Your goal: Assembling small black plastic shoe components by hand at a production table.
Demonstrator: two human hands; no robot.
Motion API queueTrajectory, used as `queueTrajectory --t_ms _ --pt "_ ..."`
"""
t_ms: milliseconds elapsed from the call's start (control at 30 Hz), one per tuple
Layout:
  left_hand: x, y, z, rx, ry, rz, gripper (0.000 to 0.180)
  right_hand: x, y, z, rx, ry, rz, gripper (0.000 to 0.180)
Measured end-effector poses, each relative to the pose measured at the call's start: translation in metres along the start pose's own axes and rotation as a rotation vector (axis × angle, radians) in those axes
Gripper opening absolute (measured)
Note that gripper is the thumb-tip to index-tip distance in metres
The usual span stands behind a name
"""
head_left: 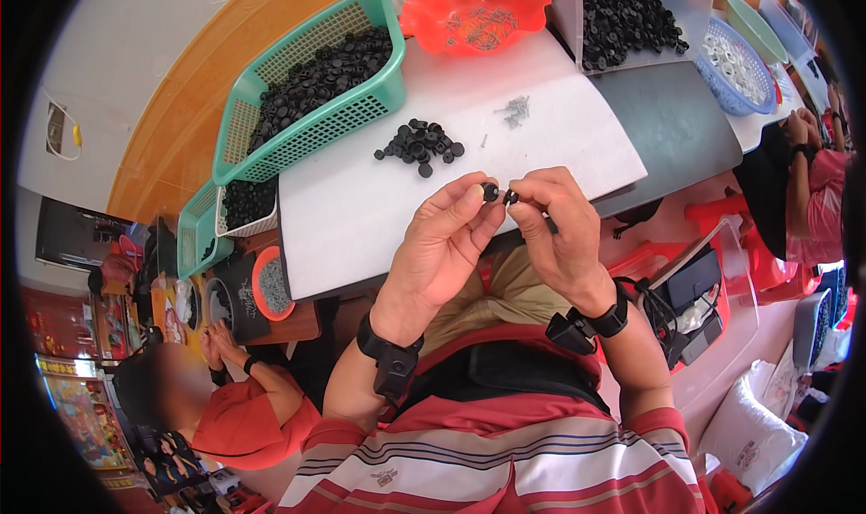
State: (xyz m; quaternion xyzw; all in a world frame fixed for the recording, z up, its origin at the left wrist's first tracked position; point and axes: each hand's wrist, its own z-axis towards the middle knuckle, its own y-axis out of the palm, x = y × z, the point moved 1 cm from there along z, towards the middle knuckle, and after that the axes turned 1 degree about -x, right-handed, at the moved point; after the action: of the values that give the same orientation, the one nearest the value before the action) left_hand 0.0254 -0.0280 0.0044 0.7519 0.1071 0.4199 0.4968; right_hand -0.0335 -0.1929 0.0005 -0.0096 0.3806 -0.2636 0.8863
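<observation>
Between the thumb and fingers of my left hand (444, 230) is a small round black plastic part (490, 192). My right hand (561, 230) pinches a second small black part (511, 197) close beside it. Both hands meet above the near edge of a white work sheet (343, 216). Just beyond them lies a loose pile of round black parts (420, 144). Small metal screws (516, 112) form a little heap to its right, with a single screw (483, 141) apart from it. Whether the two held parts touch is too small to tell.
A green basket (311, 122) full of black parts stands at the far left. Behind the sheet are a red scalloped bowl (424, 13) with metal pieces and a clear bin (631, 59) of black parts. Co-workers sit left (253, 415) and right (816, 189).
</observation>
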Motion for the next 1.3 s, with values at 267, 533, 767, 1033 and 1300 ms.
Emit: queueTrajectory --t_ms 267,533,767,1033,1300 --pt "-0.0018 -0.0020 -0.0002 0.018 -0.020 0.007 0.024 -0.0012 0.0003 0.0001 -0.049 0.004 -0.026 0.021" --pt "-0.0051 -0.0004 -0.0010 0.000 -0.004 0.070 0.021 -0.0040 -0.0025 0.0021 -0.070 0.009 -0.053 0.023" --pt "-0.0067 0.0026 -0.0022 0.022 0.011 0.112 0.021 -0.0050 -0.0063 0.0028 -0.092 0.009 -0.036 0.023" --pt "-0.0084 0.0025 -0.0014 0.026 0.005 0.096 0.022 -0.0055 -0.0082 0.0012 -0.055 -0.002 -0.025 0.022" --pt "-0.0099 0.0072 -0.0035 0.040 0.030 0.125 0.020 -0.0068 -0.0093 0.0010 -0.065 0.011 -0.036 0.023"
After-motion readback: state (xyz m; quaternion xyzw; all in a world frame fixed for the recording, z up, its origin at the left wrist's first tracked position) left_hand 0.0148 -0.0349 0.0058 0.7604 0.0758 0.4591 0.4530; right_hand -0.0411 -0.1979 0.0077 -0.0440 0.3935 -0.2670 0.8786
